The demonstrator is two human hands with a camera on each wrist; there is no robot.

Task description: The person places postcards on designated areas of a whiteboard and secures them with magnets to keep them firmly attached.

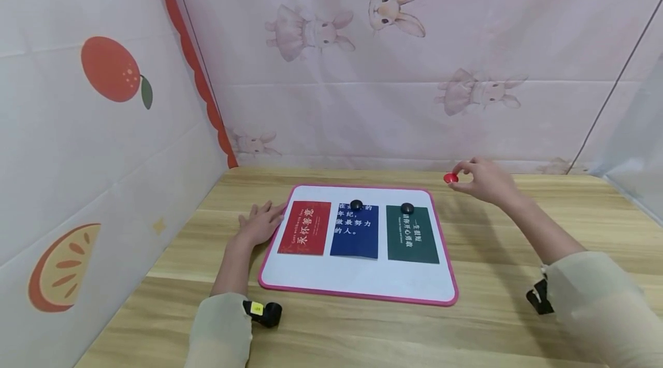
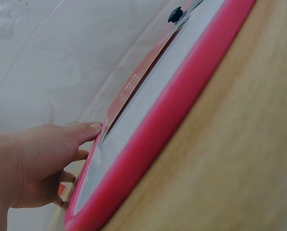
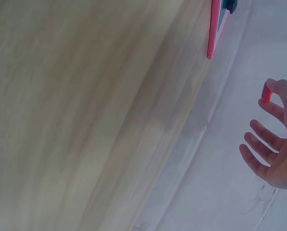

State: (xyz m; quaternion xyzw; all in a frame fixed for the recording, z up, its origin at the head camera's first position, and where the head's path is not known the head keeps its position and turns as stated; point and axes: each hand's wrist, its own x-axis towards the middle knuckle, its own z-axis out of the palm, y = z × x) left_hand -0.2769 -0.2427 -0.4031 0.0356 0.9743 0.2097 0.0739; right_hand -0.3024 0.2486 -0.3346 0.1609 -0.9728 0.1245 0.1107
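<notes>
A whiteboard (image 1: 357, 281) with a pink rim lies on the table, bearing a red card (image 1: 304, 230), a blue card (image 1: 355, 235) and a green card (image 1: 412, 238). One round black magnet (image 1: 356, 205) sits at the blue card's top edge, another black magnet (image 1: 407, 208) at the green card's. My left hand (image 1: 260, 224) rests beside the board's left edge with fingers spread; its thumb (image 2: 88, 131) touches the rim near the red card. Past the board's upper right corner, my right hand (image 1: 484, 182) pinches a red magnet (image 1: 451, 178) between thumb and index finger, raised above the table.
The wooden table (image 1: 331, 333) extends around the board. Behind it stands a pink wall covering (image 1: 331, 120) printed with rabbits, and on the left a white one (image 1: 171, 178) printed with fruit. Wrist cameras are strapped to both sleeves.
</notes>
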